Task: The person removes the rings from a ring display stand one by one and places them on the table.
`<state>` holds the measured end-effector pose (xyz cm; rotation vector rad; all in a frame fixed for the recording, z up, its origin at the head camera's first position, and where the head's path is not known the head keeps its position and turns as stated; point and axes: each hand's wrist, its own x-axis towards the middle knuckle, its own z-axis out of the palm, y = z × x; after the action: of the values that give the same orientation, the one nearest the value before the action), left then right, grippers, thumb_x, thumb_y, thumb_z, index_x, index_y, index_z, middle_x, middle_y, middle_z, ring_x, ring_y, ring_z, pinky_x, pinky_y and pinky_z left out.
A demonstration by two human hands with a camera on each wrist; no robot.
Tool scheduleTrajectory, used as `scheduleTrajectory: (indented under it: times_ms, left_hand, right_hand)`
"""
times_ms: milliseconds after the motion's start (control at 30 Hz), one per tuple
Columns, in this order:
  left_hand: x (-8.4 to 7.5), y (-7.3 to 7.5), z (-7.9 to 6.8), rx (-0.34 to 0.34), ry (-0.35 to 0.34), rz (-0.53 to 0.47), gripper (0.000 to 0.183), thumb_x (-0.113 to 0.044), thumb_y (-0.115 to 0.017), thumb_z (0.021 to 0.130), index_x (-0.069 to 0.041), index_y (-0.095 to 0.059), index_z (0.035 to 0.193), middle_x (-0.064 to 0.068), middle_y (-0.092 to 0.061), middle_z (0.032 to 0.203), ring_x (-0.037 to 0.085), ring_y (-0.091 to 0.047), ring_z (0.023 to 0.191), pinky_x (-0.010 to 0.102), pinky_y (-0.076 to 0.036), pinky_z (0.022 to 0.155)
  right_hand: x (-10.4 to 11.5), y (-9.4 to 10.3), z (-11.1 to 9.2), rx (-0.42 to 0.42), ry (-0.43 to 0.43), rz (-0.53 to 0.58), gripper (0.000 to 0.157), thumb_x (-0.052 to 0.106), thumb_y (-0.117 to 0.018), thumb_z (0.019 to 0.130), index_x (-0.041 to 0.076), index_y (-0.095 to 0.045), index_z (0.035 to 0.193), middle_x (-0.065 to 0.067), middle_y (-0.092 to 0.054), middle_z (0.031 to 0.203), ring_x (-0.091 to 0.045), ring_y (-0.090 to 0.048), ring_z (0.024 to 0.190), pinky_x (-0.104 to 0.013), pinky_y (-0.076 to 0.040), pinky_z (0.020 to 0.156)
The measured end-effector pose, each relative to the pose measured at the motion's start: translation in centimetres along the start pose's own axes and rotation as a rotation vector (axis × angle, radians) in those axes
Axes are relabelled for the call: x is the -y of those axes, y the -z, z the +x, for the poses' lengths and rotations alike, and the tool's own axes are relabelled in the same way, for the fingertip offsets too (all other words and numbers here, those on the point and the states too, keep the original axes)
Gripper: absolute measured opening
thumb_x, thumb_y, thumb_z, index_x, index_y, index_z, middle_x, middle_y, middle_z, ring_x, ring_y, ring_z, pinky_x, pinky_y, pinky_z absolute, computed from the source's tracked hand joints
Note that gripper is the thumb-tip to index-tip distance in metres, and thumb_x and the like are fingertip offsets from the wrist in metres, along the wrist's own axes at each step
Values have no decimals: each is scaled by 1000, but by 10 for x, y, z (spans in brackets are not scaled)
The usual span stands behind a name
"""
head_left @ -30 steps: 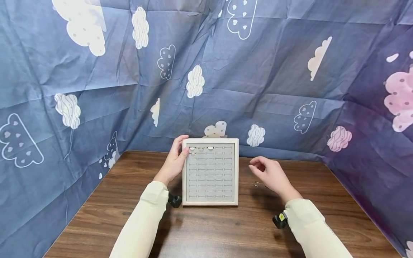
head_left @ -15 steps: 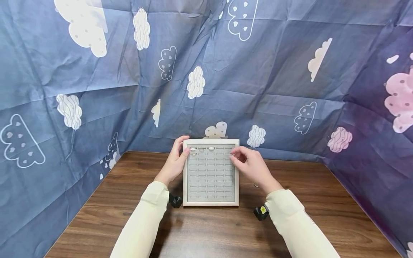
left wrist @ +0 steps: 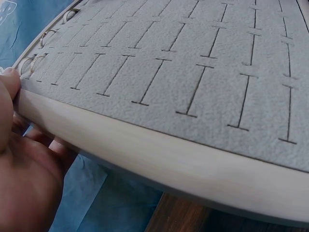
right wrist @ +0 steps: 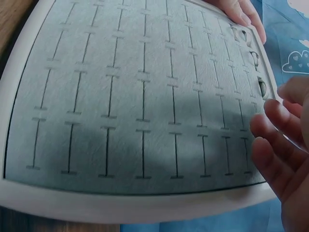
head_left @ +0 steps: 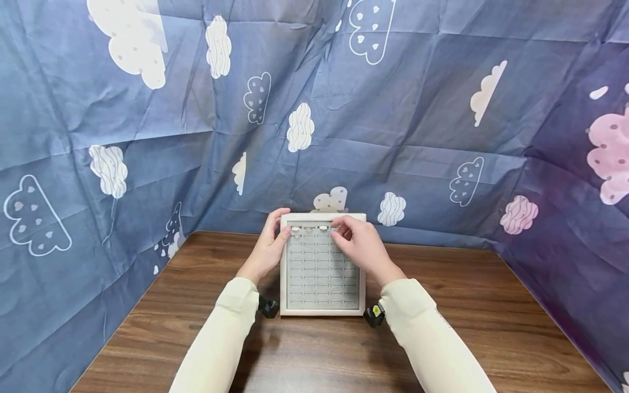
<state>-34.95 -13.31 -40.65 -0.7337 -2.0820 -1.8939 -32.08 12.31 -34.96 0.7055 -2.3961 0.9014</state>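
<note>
A white-framed ring display tray (head_left: pixel 324 295) with grey slotted padding stands propped up on the table. Several rings sit in its upper left slots: three along the top row, such as the white-topped ring (head_left: pixel 322 227), and one ring (head_left: pixel 296 236) below. My left hand (head_left: pixel 267 248) grips the tray's upper left edge, thumb in front and fingers behind. At the upper right of the padding is my right hand (head_left: pixel 362 244), thumb and forefinger close together beside the third top ring. In the right wrist view its fingers (right wrist: pixel 270 159) are bent; whether they pinch anything is hidden.
A brown wood-grain table (head_left: pixel 467 305) lies under the tray. Behind and on both sides hangs a blue cloth (head_left: pixel 373 109) printed with clouds. Black wrist cameras (head_left: pixel 374 315) sit near the tray's lower corners.
My right hand has moved left from over the table onto the tray's upper right part. A ring seen earlier on the table at right is now out of sight. The left hand keeps its hold.
</note>
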Motion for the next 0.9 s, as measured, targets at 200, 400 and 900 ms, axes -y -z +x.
scheduleTrajectory:
  times_ms: [200, 400, 900]
  left_hand:
    - [-1, 0, 0, 0, -2, 8, 46, -7, -46, 115, -9, -34, 160, 24, -52, 141, 21, -61, 106, 27, -57, 84]
    - [-2, 0, -1, -3, -1, 19, 45, -7, -46, 115, -9, -35, 159, 25, -53, 140, 21, -62, 104, 28, -57, 84]
    - [-1, 0, -1, 2, 5, 19, 46, -7, -46, 115, -10, -35, 159, 24, -52, 142, 19, -62, 105, 27, -57, 85]
  right_hand:
    - [4, -7, 7, 1, -13, -13, 14, 14, -76, 98, 7, -76, 111, -1, -72, 80, -11, -61, 71, -32, -50, 72]
    - [7, -13, 10, 16, -31, -29, 15, 16, -76, 99, 8, -75, 111, 1, -71, 79, -11, -59, 70, -33, -49, 74]
    - [10, -18, 12, 13, -64, -82, 14, 16, -76, 98, 9, -75, 110, 2, -69, 76, -11, -57, 66, -34, -49, 71]
